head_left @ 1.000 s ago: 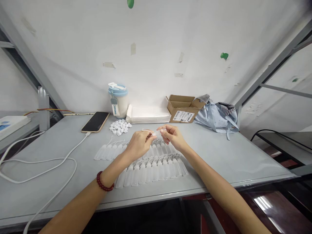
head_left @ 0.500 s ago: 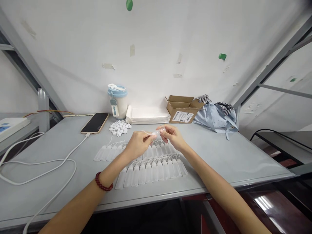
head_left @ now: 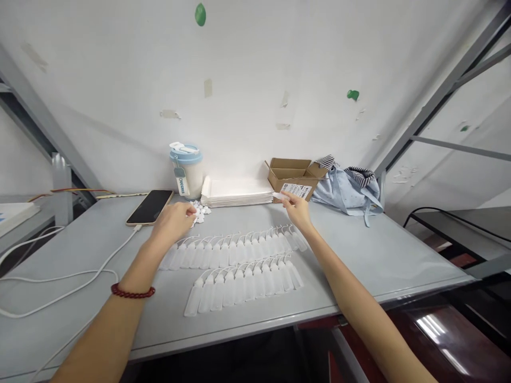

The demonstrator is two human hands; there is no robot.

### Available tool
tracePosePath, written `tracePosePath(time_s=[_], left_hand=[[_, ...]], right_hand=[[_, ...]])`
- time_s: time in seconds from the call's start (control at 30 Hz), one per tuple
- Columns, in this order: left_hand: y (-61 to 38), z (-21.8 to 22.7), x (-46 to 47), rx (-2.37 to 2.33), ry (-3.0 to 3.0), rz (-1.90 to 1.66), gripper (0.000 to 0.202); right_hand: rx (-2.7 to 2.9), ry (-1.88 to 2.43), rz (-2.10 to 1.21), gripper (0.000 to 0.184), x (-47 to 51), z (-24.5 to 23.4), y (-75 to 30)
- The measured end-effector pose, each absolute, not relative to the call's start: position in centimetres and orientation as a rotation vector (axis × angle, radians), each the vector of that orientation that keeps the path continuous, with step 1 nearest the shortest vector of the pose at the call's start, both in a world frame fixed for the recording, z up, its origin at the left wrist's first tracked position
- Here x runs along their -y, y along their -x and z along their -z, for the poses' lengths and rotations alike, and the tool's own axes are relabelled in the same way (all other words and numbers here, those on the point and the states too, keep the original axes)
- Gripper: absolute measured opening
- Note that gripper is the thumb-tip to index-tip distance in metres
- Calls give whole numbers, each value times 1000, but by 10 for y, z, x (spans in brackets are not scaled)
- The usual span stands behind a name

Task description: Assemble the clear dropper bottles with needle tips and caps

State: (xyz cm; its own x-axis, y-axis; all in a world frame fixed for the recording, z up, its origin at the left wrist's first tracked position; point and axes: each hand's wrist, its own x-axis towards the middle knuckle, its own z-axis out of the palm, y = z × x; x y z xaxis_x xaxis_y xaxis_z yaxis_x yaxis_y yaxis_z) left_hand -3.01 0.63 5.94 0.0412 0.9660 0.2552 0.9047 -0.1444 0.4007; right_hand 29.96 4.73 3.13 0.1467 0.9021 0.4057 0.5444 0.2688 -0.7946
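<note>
Piece [head_left: 279, 196], pale and slim, sits pinched between the thumb and fingers of my right hand [head_left: 297, 210], by the corner of the cardboard box [head_left: 279, 184] and the end of the white stack [head_left: 239, 191]. Half a second ago my hands met over the tubes; now they are well apart. My left hand [head_left: 174, 221] has gone to the white bits [head_left: 205, 209], fingers curled narrow; I cannot tell whether they hold one. The back row of corded tubes [head_left: 227, 252], its middle hidden before, now shows behind the front row [head_left: 239, 286] on the grey table [head_left: 351, 250].
</note>
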Motion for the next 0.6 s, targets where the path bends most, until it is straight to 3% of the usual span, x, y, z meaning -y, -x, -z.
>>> tracePosePath(time_s=[0.23,0.4,0.6], left_hand=[[37,-52,-11,-2078,-2257,-425,19],[26,-41,-15,-2022,-2433,-339,34],[25,-29,-20,-1972,-2539,-279,36]], right_hand=[[1551,1560,-368,35,-59,-17,-312],[1589,1531,-511,40,-62,-21,-321],[1544,1485,-696,41,-60,-30,-341]])
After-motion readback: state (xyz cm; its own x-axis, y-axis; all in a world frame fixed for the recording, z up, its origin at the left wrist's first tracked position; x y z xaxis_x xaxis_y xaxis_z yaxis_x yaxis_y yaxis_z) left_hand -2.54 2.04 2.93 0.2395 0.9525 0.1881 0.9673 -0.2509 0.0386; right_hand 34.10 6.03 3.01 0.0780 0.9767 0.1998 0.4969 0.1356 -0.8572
